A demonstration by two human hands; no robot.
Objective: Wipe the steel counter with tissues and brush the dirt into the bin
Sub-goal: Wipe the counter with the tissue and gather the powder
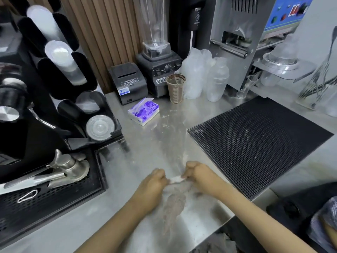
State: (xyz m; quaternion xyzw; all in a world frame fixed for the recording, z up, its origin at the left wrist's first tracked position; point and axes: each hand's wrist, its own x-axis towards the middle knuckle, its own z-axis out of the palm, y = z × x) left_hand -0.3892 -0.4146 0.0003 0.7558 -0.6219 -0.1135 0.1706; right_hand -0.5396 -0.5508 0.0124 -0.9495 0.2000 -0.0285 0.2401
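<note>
Left hand (155, 179) and right hand (197, 174), fingers curled, pinch a tissue (176, 179) on the counter (145, 152), just beyond brown dirt (175, 201) near the bin (218, 241).

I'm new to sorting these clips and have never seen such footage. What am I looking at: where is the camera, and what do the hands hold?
There is no machine here: one camera worn on a person's head looks down at their bare hands. The left hand and right hand both pinch a small white tissue at the steel counter, beside a brownish dirt smear. Farther back are a purple tissue pack, a brown cup and a blender; a black mat lies right.
</note>
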